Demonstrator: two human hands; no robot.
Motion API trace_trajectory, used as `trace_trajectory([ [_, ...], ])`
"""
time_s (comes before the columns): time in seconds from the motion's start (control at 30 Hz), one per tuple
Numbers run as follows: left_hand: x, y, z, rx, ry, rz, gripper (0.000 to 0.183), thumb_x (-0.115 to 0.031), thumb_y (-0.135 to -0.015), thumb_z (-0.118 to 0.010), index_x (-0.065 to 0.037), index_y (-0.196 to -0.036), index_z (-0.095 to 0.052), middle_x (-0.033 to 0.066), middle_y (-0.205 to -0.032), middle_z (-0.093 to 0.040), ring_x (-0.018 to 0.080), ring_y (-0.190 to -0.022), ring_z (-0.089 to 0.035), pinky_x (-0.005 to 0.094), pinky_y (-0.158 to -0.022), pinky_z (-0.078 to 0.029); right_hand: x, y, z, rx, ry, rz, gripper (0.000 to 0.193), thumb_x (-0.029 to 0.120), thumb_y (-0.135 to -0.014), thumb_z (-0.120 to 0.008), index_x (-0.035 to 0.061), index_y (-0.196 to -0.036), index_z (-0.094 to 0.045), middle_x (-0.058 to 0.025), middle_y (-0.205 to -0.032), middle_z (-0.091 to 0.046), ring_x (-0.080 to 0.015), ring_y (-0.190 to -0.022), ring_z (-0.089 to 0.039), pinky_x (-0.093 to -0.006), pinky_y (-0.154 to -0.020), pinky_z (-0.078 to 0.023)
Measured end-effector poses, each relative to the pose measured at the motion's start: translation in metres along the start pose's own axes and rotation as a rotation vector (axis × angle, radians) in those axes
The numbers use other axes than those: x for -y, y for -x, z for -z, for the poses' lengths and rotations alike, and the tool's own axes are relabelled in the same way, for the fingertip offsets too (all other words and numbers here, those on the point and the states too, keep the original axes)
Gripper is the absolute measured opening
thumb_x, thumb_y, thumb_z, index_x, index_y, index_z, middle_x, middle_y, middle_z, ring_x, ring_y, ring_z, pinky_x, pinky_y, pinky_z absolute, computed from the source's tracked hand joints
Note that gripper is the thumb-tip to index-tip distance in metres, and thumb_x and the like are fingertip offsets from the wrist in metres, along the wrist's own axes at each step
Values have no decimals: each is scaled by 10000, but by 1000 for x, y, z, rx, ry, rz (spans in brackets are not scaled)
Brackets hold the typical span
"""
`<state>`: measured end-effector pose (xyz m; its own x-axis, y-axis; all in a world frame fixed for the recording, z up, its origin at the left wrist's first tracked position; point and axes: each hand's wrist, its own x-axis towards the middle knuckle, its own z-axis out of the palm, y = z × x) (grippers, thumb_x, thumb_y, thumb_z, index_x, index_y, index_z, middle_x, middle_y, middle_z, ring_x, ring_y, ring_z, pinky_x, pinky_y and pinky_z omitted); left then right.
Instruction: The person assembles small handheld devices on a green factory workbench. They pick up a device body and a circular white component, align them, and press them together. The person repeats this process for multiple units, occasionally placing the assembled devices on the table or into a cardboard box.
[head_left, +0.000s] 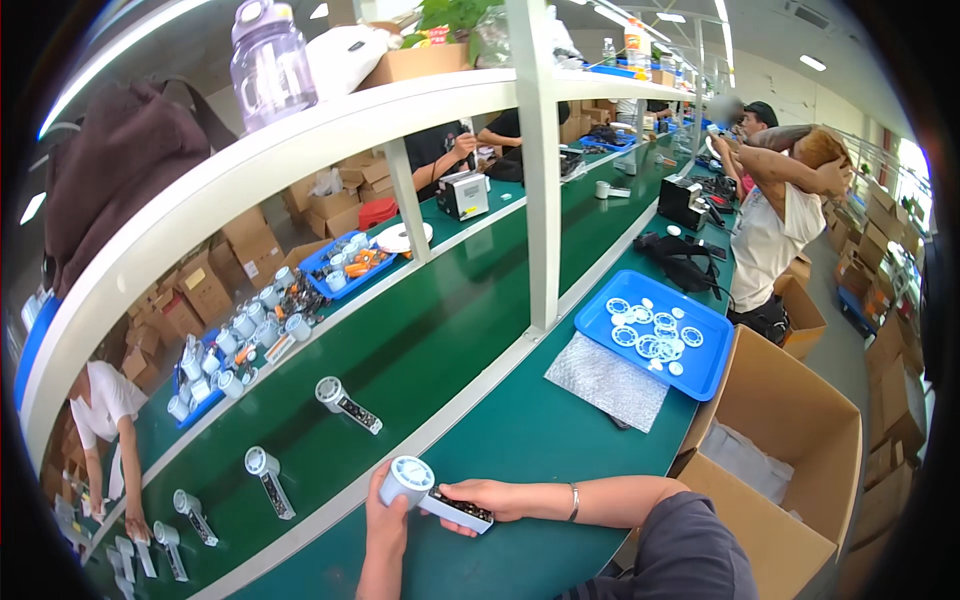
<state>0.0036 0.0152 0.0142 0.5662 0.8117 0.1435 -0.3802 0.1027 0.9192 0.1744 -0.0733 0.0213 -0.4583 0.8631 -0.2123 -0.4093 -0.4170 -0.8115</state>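
Over the near edge of the green bench I hold a white handheld device [408,476] with a round drum-shaped head and an open handle. A dark circuit board with small parts shows inside the handle. My left hand [384,515] is closed around the round head from below and the left. Fingers of my right hand [492,499] grip the handle by its sides, over the board. A bracelet is on my right wrist. Beyond my hands, a similar device [347,403] lies on the green conveyor belt, its handle open too.
Several more such devices lie along the belt at left, near a co-worker's hand [137,522]. A blue tray [712,378] with white rings and discs sits right of a bubble-wrap sheet [607,380]. An open carton [840,440] stands at right. A white post [541,200] rises beside the belt.
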Motion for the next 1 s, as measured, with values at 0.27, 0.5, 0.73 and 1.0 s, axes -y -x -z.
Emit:
trace_trajectory([
  [0.27, 17, -3, 10, 20, -48, 117, 821, -536, -777, -629, -42, -1345, -302, 88, -1260, -464, 196, -1097, -507, 306, -827, -463, -11, -2, 13, -226, 163, 65, 363, 353, -951, -436, 50, -1149, -455, -13, -823, -530, -71, -649, -508, -209, -540, -445],
  [0.5, 14, -4, 7, -10, -46, 130, 849, -573, -778, -598, -29, -1349, -284, 108, -1254, -478, 202, -1095, -512, 314, -820, -464, -15, -2, 10, -277, 199, 126, 344, 303, -954, -444, 27, -1160, -436, -18, -791, -511, -63, -573, -480, -201, -497, -401],
  [0.73, 12, -5, 5, 16, -49, 116, 828, -567, -794, -582, -17, -1338, -288, 120, -1202, -525, 202, -1065, -527, 310, -801, -462, -17, -3, 10, -319, 229, 190, 360, 289, -958, -437, -3, -1167, -408, -16, -768, -492, -54, -563, -461, -201, -493, -396],
  [1.0, 14, -4, 8, 6, -43, 113, 758, -528, -823, -572, -19, -1323, -314, 116, -1186, -535, 188, -1045, -535, 304, -791, -465, -16, -3, 5, -341, 230, 215, 333, 255, -955, -444, -4, -1162, -416, -17, -771, -500, -53, -568, -461, -200, -488, -393],
])
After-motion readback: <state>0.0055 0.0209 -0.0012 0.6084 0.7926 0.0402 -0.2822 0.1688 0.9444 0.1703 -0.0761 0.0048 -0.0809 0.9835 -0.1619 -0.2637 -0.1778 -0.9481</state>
